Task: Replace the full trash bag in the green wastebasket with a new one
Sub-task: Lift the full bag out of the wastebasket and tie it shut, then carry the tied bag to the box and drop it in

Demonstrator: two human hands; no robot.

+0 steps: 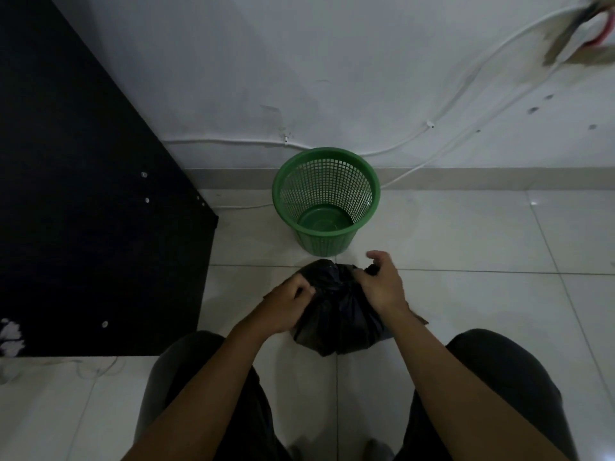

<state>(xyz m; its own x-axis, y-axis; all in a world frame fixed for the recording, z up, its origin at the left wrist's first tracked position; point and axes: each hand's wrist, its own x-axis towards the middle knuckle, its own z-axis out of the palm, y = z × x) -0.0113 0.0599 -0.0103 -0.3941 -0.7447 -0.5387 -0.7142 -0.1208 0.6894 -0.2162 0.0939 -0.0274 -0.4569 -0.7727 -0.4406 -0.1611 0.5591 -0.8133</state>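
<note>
Folds of black bag partly hide fingertips of left hand and right hand.

We see the left forearm and the right forearm, both bare, reaching forward and converging. The left hand lies knuckles up, its fingers curled into the gathered top of the black bag. The right hand, just opposite, pinches a twist of the same plastic, one finger raised above the rest.
</note>
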